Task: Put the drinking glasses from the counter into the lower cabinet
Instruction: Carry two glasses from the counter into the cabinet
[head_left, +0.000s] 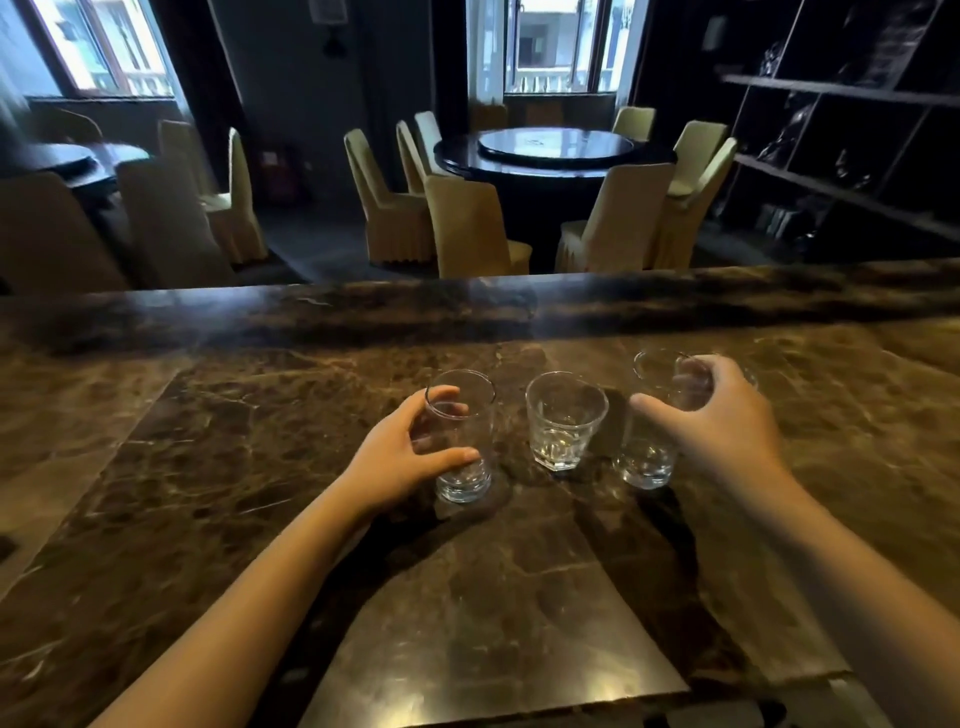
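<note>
Glasses stand in a row on the counter: the left hand grips 1 glass at 9 o'clock of the middle glass, the right hand grips another glass at 3 o'clock. Smooth glass could slip and knock the middle one.

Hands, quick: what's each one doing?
Left hand: fingers wrapped around the left glass on the counter.
Right hand: fingers wrapped around the right glass.
</note>
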